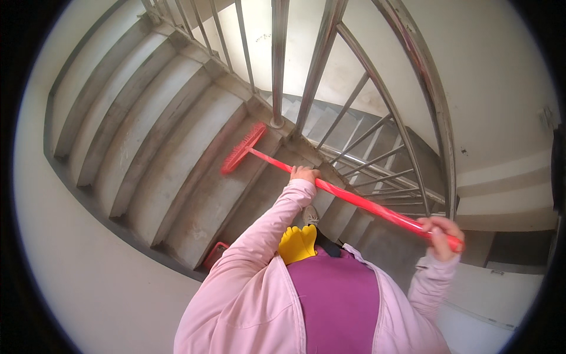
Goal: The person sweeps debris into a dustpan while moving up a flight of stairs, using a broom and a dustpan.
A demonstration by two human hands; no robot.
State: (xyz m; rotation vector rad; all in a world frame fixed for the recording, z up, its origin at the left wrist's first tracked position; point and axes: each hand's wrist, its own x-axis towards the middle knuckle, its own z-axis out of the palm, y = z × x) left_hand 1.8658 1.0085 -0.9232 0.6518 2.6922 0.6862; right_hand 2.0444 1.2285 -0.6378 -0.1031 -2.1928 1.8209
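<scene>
A red push broom or brush slants across my view, its pole (367, 204) running from the upper left to the lower right. Partway along the pole, my left hand (304, 174) is wrapped around it. My right hand (443, 234) grips the pole near its upper end, with the thumb on top. The bristled red head (244, 148) rests on a concrete stair tread (201, 199), close to the railing side. Which parts of the bristles touch the tread cannot be made out.
Grey stairs (154, 115) rise to the left beside a wall (88, 248). A metal railing (277, 66) and curved handrail (435, 101) border the right side; more steps (336, 119) lie below. A red-rimmed object (216, 254), partly hidden, sits by my sleeve. A yellow glove (298, 244) hangs at my waist.
</scene>
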